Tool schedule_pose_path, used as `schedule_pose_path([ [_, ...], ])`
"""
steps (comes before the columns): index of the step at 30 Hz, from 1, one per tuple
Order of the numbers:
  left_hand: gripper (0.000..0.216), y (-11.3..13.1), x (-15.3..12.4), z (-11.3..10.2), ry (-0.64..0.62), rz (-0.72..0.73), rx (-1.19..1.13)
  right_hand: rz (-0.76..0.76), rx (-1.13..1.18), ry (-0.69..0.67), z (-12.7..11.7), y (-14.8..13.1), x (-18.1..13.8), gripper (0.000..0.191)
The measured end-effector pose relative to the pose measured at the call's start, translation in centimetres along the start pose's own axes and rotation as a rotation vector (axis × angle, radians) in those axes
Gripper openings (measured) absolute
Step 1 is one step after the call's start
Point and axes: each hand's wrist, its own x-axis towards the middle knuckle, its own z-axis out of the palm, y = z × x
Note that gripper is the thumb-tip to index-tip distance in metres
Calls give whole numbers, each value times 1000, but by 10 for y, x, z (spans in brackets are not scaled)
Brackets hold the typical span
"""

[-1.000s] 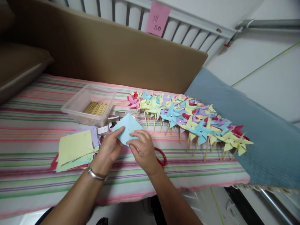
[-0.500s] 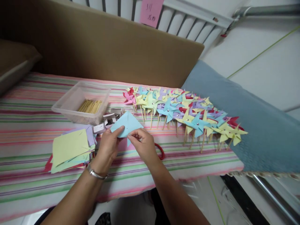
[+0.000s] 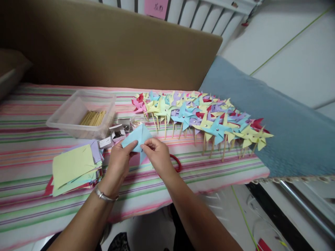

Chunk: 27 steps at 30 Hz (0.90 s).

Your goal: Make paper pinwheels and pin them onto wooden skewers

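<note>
pinching a light blue paper square [image 3: 136, 137] at frame centre, the left hand [image 3: 118, 159] and right hand [image 3: 157, 157] close fingertips on its lower edges above the striped cloth [image 3: 31, 153]; the sheet looks feather-light, limp and easily creased, best held by corners.

A clear plastic tub [image 3: 75, 130] stands on the counter's pink, green and white striped cloth [image 3: 28, 148], with a bundle of thin wooden sticks [image 3: 92, 118] lying in it. Just right of the tub sit small white open cardboard boxes [image 3: 117, 131]. Nearer the front edge lies a loose stack of yellow, purple and red paper squares [image 3: 72, 167]. A long overlapping row of many-coloured paper pinwheels on sticks [image 3: 199, 118] stretches rightward to a blue-grey blanket [image 3: 274, 111]. A red loop handle [image 3: 178, 162] lies on the cloth. Behind stands a brown cardboard sheet [image 3: 117, 45], and above it white railing [image 3: 199, 14] bears a pink note [image 3: 156, 6].
</note>
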Motion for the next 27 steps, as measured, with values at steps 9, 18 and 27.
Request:
schedule_pose_path([
  [9, 30, 1, -2, -2, -77, -13, -9, 22, -30, 13, 0, 1, 1, 12],
  [18, 48, 1, -2, -1, -16, -23, 98, 40, -62, 2, 3, 8, 2, 8],
  [27, 58, 14, 3, -6, -82, -96, 241, 249, 125, -44, -32, -8, 14, 52],
])
